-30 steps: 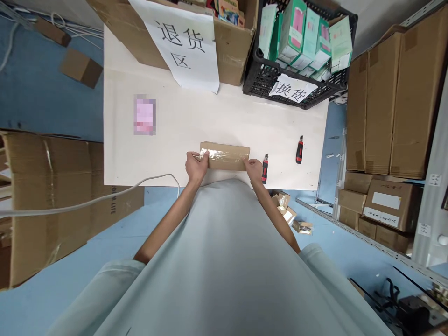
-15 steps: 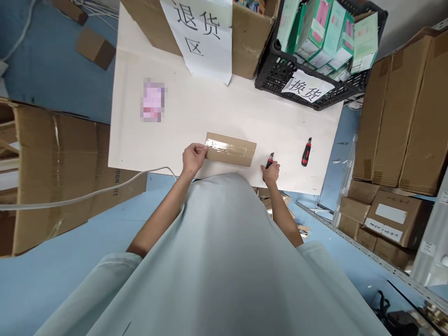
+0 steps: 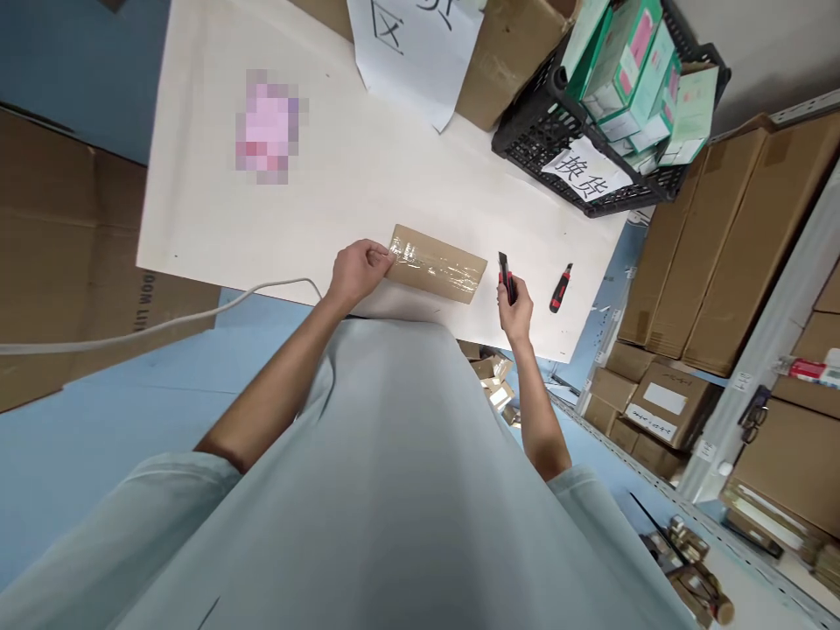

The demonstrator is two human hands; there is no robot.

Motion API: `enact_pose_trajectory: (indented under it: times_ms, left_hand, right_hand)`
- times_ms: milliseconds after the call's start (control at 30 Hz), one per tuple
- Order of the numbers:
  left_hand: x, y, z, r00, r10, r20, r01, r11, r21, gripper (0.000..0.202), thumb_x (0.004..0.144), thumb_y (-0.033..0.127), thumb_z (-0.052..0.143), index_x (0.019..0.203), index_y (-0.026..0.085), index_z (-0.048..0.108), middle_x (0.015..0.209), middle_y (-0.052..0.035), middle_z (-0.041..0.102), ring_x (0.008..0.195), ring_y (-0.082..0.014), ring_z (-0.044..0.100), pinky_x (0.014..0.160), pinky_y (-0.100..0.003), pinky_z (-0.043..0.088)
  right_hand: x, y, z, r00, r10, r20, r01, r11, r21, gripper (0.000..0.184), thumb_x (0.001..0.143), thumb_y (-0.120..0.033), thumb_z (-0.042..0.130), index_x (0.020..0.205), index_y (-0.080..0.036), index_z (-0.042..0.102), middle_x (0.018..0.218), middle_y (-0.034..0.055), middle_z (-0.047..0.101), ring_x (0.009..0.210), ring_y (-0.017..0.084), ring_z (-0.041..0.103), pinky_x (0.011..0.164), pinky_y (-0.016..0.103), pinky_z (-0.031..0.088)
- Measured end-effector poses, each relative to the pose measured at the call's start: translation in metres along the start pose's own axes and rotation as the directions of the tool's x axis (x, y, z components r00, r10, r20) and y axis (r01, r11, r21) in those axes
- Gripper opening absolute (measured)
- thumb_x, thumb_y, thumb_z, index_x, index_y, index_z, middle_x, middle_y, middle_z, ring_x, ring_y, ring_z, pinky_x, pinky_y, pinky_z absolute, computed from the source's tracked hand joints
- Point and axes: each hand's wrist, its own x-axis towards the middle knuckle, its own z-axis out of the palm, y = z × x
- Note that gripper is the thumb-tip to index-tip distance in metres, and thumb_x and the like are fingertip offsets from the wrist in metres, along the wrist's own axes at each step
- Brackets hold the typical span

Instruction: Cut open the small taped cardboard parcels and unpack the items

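Note:
A flat brown cardboard parcel (image 3: 438,264) sealed with clear tape lies near the front edge of the white table (image 3: 341,175). My left hand (image 3: 354,271) is closed on the parcel's left end, pinching it. My right hand (image 3: 515,306) is closed round a red and black utility knife (image 3: 505,276), held upright just right of the parcel and apart from it.
A second red and black knife (image 3: 560,290) lies near the table's right edge. At the back stand a cardboard box with a paper sign (image 3: 420,44) and a black crate (image 3: 591,149) of green boxes. Stacked cartons (image 3: 715,227) fill shelves on the right; a white cable (image 3: 164,324) runs left.
My right hand left the parcel's right end, took the nearer knife from the table and lifted it. My left hand stayed on the parcel. The view shifted closer.

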Motion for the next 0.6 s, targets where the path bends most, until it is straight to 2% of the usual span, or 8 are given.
enact_pose_trajectory:
  times_ms: [33, 100, 167, 200, 300, 400, 600]
  left_hand:
    - [-0.001, 0.001, 0.000, 1.000, -0.008, 0.001, 0.008, 1.000, -0.009, 0.021, 0.090, 0.040, 0.078, 0.098, 0.021, 0.080, 0.095, -0.0062, 0.082, 0.093, -0.0256, 0.074, 0.090, -0.035, 0.058]
    - [-0.002, 0.002, -0.001, 1.000, -0.031, 0.004, 0.031, 0.999, -0.027, 0.022, 0.089, 0.042, 0.081, 0.097, 0.021, 0.081, 0.094, -0.0063, 0.082, 0.093, -0.0259, 0.074, 0.089, -0.035, 0.058]
    - [-0.003, 0.003, -0.002, 0.999, -0.049, 0.006, 0.049, 0.998, -0.040, 0.022, 0.088, 0.041, 0.082, 0.096, 0.021, 0.082, 0.092, -0.0061, 0.082, 0.092, -0.0259, 0.074, 0.090, -0.036, 0.058]
    - [-0.003, 0.003, -0.003, 0.999, -0.052, 0.009, 0.053, 0.998, -0.043, 0.022, 0.088, 0.041, 0.083, 0.096, 0.021, 0.082, 0.092, -0.0060, 0.082, 0.092, -0.0256, 0.074, 0.090, -0.036, 0.058]
    - [-0.002, 0.002, -0.005, 0.999, -0.039, 0.035, 0.040, 0.998, -0.050, 0.021, 0.090, 0.040, 0.081, 0.098, 0.020, 0.083, 0.092, -0.0059, 0.082, 0.091, -0.0247, 0.074, 0.091, -0.036, 0.058]
    - [0.001, -0.002, -0.006, 0.997, -0.012, 0.072, 0.017, 0.998, -0.066, 0.021, 0.092, 0.040, 0.080, 0.099, 0.021, 0.083, 0.094, -0.0060, 0.083, 0.091, -0.0247, 0.073, 0.093, -0.037, 0.057]
    - [0.005, -0.012, -0.001, 0.996, 0.025, 0.091, -0.011, 0.989, -0.144, 0.019, 0.092, 0.037, 0.081, 0.100, 0.020, 0.081, 0.094, -0.0063, 0.080, 0.095, -0.0276, 0.071, 0.096, -0.040, 0.055]
  right_hand:
    - [0.001, -0.019, -0.007, 0.999, -0.020, 0.026, 0.020, 1.000, 0.007, 0.058, 0.120, -0.056, 0.033, 0.159, -0.022, 0.059, 0.120, 0.0095, 0.082, 0.098, 0.024, 0.077, 0.092, 0.035, 0.062]
    - [0.002, -0.063, -0.017, 0.975, -0.124, 0.185, 0.136, 0.989, -0.054, 0.059, 0.122, -0.059, 0.037, 0.162, -0.024, 0.061, 0.122, 0.0086, 0.084, 0.098, 0.024, 0.080, 0.091, 0.033, 0.061]
    - [0.004, -0.109, -0.021, 0.922, -0.207, 0.326, 0.284, 0.935, -0.213, 0.055, 0.124, -0.053, 0.036, 0.164, -0.026, 0.064, 0.138, 0.0114, 0.082, 0.118, 0.029, 0.080, 0.098, 0.035, 0.060]
    - [0.006, -0.130, -0.021, 0.894, -0.211, 0.395, 0.341, 0.892, -0.295, 0.054, 0.125, -0.048, 0.034, 0.166, -0.026, 0.062, 0.144, 0.0121, 0.081, 0.124, 0.031, 0.078, 0.099, 0.036, 0.059]
    - [0.011, -0.178, -0.014, 0.825, -0.135, 0.549, 0.445, 0.755, -0.482, 0.056, 0.126, -0.042, 0.030, 0.176, -0.028, 0.052, 0.146, 0.0143, 0.079, 0.125, 0.032, 0.077, 0.096, 0.037, 0.057]
    - [0.017, -0.199, -0.003, 0.798, -0.069, 0.599, 0.483, 0.668, -0.566, 0.058, 0.126, -0.042, 0.026, 0.179, -0.028, 0.045, 0.144, 0.0168, 0.078, 0.120, 0.033, 0.077, 0.094, 0.037, 0.055]
    - [0.023, -0.204, 0.006, 0.789, -0.024, 0.614, 0.494, 0.618, -0.611, 0.058, 0.125, -0.032, 0.028, 0.181, -0.027, 0.041, 0.141, 0.0181, 0.077, 0.118, 0.033, 0.078, 0.096, 0.039, 0.057]
